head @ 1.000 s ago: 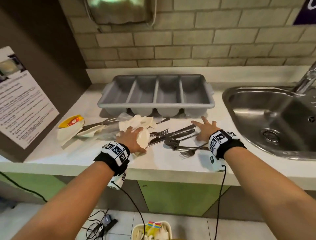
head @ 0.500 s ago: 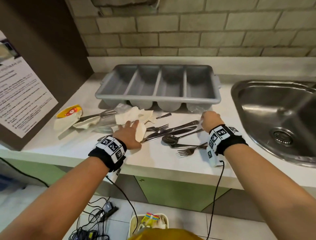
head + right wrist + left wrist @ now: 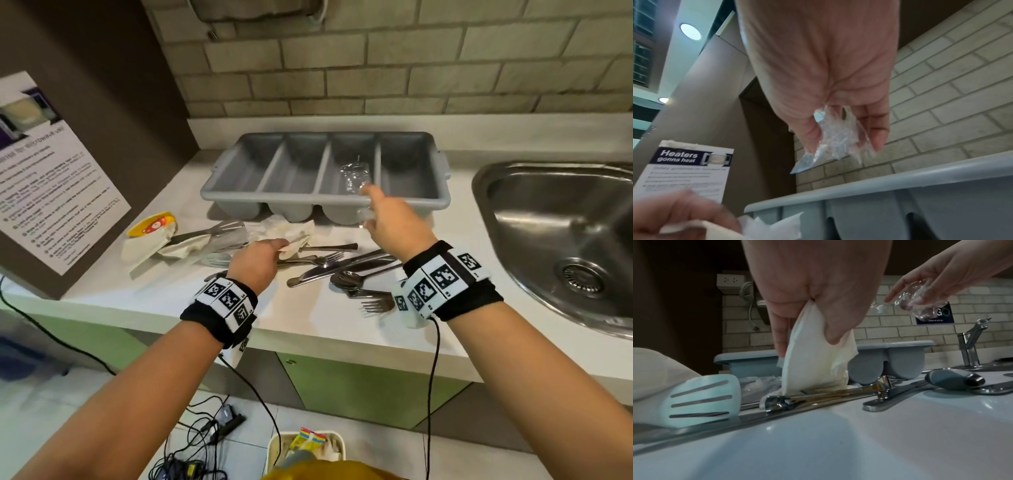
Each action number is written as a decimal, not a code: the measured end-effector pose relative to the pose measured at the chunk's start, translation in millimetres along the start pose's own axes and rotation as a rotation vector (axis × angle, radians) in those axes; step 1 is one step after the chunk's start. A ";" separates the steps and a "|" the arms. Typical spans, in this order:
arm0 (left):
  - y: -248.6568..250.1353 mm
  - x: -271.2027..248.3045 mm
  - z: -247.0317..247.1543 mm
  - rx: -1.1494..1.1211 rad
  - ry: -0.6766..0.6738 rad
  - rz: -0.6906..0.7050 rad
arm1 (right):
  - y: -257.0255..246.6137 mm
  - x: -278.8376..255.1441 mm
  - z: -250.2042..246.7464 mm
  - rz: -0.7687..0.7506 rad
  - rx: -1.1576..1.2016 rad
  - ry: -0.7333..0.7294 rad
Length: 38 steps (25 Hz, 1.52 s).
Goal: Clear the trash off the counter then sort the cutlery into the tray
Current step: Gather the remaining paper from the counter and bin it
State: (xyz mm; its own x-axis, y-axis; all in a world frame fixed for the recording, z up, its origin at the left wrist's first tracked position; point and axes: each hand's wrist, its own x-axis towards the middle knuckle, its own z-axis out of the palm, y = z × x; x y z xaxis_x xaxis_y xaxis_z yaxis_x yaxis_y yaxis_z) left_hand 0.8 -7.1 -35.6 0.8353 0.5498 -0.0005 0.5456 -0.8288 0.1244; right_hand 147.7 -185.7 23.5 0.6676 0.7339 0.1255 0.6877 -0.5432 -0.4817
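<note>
Left hand pinches napkin, hanging lengthwise; right hand pinches, apparently, plastic wrapper.

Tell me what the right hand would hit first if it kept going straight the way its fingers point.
Probably nothing at once: the right hand, pinching the clear plastic wrapper, points over the grey cutlery tray toward the brick wall. Depth is unclear; a low path would meet the tray's far rim.
</note>
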 end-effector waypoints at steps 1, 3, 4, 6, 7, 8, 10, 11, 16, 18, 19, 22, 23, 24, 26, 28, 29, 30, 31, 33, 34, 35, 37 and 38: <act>-4.0 0.6 -1.4 -0.019 0.004 0.019 | -7.3 3.1 4.8 -0.053 0.001 -0.027; -13.1 0.7 0.7 -0.037 -0.018 0.080 | -20.1 14.5 18.3 -0.162 -0.115 -0.116; -17.7 0.3 2.5 -0.025 -0.032 0.113 | -27.1 23.0 26.8 -0.188 -0.203 -0.180; -25.7 0.6 5.5 -0.010 -0.041 0.162 | -42.6 40.1 45.5 -0.192 -0.346 -0.317; -29.2 1.7 6.3 -0.018 -0.037 0.181 | -50.3 48.4 54.2 -0.197 -0.405 -0.380; -32.8 3.3 7.3 -0.037 -0.037 0.196 | -56.9 55.6 63.0 -0.206 -0.460 -0.446; -38.0 5.3 8.6 -0.075 -0.056 0.224 | -66.7 66.0 78.9 -0.229 -0.561 -0.556; -38.6 5.7 9.7 -0.085 -0.068 0.246 | -68.0 67.9 84.3 -0.232 -0.601 -0.585; -58.0 6.2 13.5 -0.253 0.008 0.370 | -68.1 74.0 100.2 -0.128 -0.510 -0.441; -71.3 2.9 12.3 -0.355 0.098 0.347 | -66.6 76.2 93.6 -0.064 -0.448 -0.383; -76.7 0.9 9.6 -0.416 0.155 0.326 | -65.5 75.9 86.6 -0.035 -0.420 -0.342; -90.6 -7.7 -3.8 -0.653 0.264 0.211 | -72.4 62.3 66.5 0.031 -0.308 -0.189; -93.2 -9.9 -9.7 -0.722 0.261 0.153 | -77.7 53.5 60.9 0.038 -0.270 -0.142; -95.1 -12.2 -15.5 -0.780 0.248 0.106 | -84.1 43.1 57.8 0.050 -0.229 -0.106; -99.3 -15.4 -22.6 -0.870 0.251 0.072 | -98.1 19.7 54.9 0.101 -0.128 -0.049; -102.4 -20.0 -24.1 -0.938 0.288 0.092 | -110.1 -5.6 57.5 0.134 -0.039 0.002; -104.3 -24.2 -21.9 -0.969 0.297 0.107 | -116.1 -19.4 61.3 0.141 -0.010 0.016; -105.4 -30.8 -18.6 -0.999 0.298 0.125 | -120.8 -33.8 67.3 0.146 0.012 0.020; -105.9 -39.1 -14.1 -1.022 0.300 0.144 | -124.4 -48.2 75.0 0.155 0.029 0.015; -105.7 -60.2 -2.7 -1.021 0.312 0.189 | -128.6 -75.5 93.9 0.182 0.067 0.006; -104.9 -72.1 4.2 -1.013 0.311 0.202 | -129.0 -88.8 104.5 0.194 0.097 0.006; -103.5 -86.0 11.2 -1.013 0.310 0.199 | -128.5 -103.1 115.2 0.209 0.124 0.003; -100.1 -110.8 23.3 -1.039 0.317 0.174 | -123.7 -128.5 133.7 0.245 0.160 -0.023; -98.0 -124.7 31.2 -1.051 0.309 0.160 | -119.1 -141.7 143.2 0.267 0.177 -0.048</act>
State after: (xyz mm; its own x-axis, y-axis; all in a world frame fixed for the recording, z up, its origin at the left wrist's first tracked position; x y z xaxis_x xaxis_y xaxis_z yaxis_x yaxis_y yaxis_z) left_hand -154.7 2.3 -78.7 0.7585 0.5676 0.3203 -0.0191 -0.4718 0.8815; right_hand -69.7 -166.7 -61.0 0.8004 0.5960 -0.0649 0.4271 -0.6427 -0.6360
